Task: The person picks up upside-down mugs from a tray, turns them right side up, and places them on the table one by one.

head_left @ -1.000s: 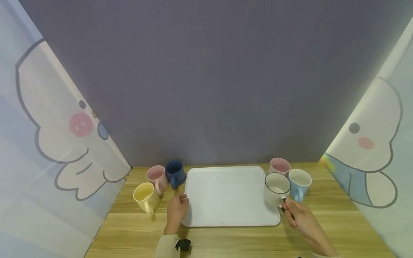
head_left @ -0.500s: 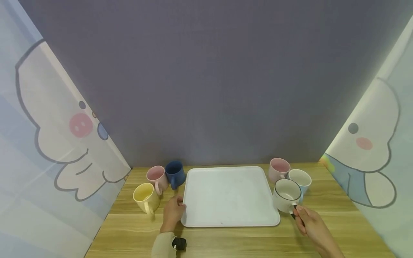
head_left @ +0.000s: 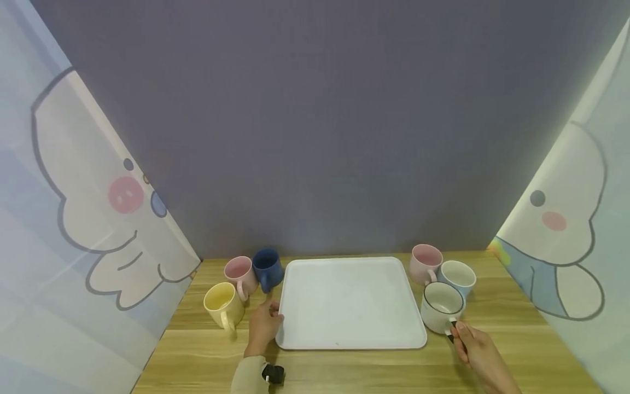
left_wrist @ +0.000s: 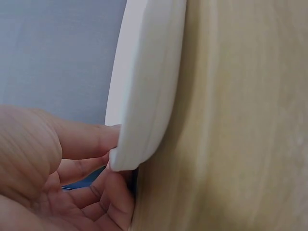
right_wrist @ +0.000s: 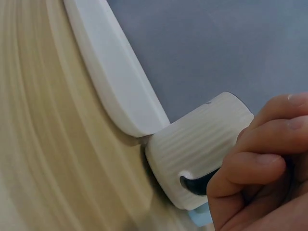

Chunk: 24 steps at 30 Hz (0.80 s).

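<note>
My right hand [head_left: 479, 350] holds the black handle of a white ribbed mug [head_left: 437, 317] with a dark rim. The mug stands upright on the table, close against the right edge of the white tray [head_left: 351, 303]. In the right wrist view, curled fingers [right_wrist: 260, 139] cover part of the handle, and the ribbed mug [right_wrist: 192, 144] sits by the tray's corner. At the tray's left edge is my left hand [head_left: 263, 328]. The left wrist view shows its thumb on the rim of the tray [left_wrist: 149, 91] and its fingers curled underneath, pinching it.
Left of the tray stand a yellow mug [head_left: 223, 306], a pink mug [head_left: 241, 276] and a dark blue mug [head_left: 268, 269]. Behind the white mug are another pink mug [head_left: 426, 262] and a light blue mug [head_left: 458, 276]. A grey panel [head_left: 315, 137] rises behind the table.
My right hand has moved the white mug from over the tray's right edge rightward and nearer to me, onto the table. My left hand has shifted slightly left along with the tray's near-left corner.
</note>
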{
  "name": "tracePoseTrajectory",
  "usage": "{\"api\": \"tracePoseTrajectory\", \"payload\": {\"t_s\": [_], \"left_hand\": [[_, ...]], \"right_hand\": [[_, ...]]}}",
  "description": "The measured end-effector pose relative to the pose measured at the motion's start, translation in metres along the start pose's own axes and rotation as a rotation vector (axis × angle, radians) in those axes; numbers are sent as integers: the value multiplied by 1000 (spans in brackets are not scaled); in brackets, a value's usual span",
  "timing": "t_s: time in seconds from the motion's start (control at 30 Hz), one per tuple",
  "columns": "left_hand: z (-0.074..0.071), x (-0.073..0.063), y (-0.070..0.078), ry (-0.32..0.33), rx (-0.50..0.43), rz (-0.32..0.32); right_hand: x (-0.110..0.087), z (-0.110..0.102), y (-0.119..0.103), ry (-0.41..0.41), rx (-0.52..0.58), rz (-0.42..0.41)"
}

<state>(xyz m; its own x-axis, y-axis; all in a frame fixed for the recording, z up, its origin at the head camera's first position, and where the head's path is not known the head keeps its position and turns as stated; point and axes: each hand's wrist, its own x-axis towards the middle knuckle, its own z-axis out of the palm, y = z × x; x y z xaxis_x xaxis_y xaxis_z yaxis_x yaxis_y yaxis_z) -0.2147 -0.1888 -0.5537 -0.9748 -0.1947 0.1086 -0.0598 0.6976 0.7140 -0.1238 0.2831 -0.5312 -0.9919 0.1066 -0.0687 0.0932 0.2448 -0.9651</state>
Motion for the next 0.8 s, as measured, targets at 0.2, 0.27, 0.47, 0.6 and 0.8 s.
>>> {"api": "tracePoseTrajectory", "payload": {"t_s": [0.2,0.27,0.47,0.6,0.8], "left_hand": [[2,-1,0,4,1,-1],[1,-1,1,5,0,-4],[1,-2,1,5,3,9],[1,-1,1,0,-6,9],[1,-2,0,-3,-25,-1]], "right_hand": [[0,-1,9,3,-13,-17],[2,-1,10,-7,-8,-17],[5,-4,11,-77,20,6],[6,-4,9,-84,16,14],[5,-4,1,-17,-79,112]]}}
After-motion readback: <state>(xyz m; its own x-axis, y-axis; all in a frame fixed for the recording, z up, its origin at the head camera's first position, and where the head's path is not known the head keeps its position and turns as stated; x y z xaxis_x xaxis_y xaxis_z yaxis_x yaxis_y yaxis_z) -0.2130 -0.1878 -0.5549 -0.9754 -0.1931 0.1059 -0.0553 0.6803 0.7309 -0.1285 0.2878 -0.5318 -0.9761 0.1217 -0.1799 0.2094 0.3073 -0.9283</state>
